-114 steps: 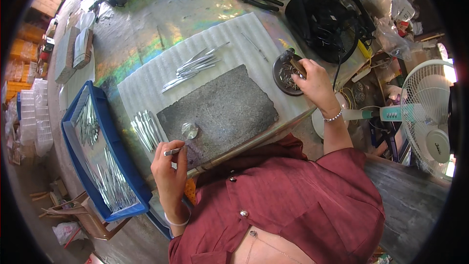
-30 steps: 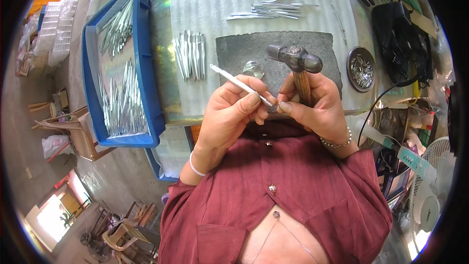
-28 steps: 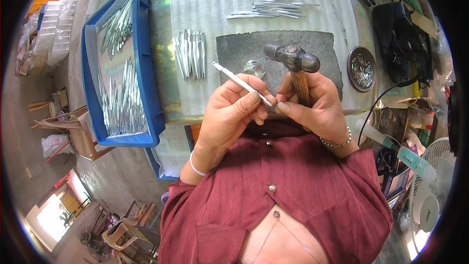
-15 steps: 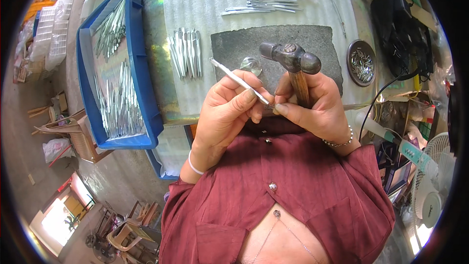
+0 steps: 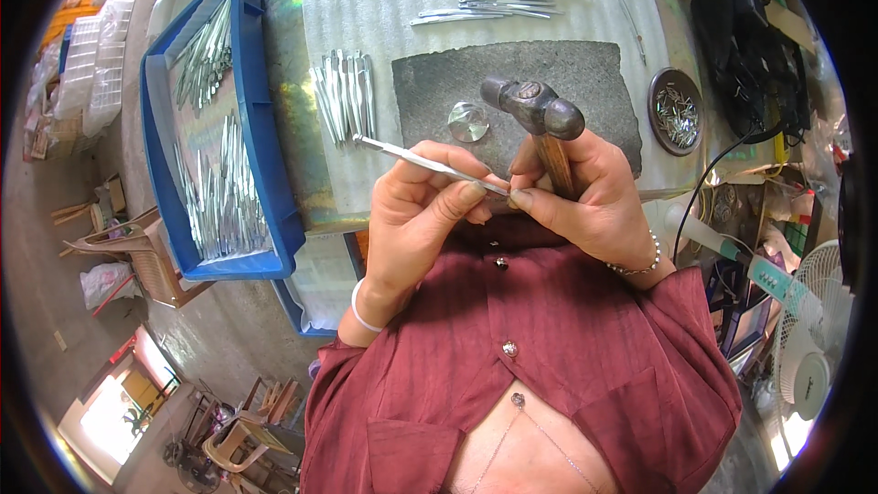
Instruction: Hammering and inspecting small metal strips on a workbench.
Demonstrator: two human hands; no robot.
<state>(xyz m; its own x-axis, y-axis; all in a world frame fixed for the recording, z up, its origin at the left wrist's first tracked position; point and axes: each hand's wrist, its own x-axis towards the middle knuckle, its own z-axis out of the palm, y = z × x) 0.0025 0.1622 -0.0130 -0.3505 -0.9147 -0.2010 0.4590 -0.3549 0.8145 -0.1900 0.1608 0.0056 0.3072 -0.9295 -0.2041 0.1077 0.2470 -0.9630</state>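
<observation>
Between the thumb and fingers of my left hand (image 5: 416, 197) is a slim silver metal handle (image 5: 412, 157), slanting from upper left down to my right fingertips. My right hand (image 5: 585, 187) has a ball-peen hammer (image 5: 555, 160) tucked in its palm, the dark steel head pointing up and away. Its thumb and forefinger pinch at the handle's near end; anything tiny between them is hidden. Just beyond my hands, a small round shiny metal block (image 5: 468, 122) rests on a dark grey slab (image 5: 430, 82).
White foam sheet (image 5: 347, 18) lies under the slab, bearing a row of silver handles (image 5: 345, 96) and a looser pile (image 5: 494, 4). A blue tray (image 5: 283, 174) of similar pieces stands left. At right are a round dish (image 5: 662, 133) of small metal parts and a black device (image 5: 745, 64) with a cable.
The metal handle has tipped flatter, its far end swinging left and down. My right hand and the hammer have shifted slightly left. The round block now shows more fully.
</observation>
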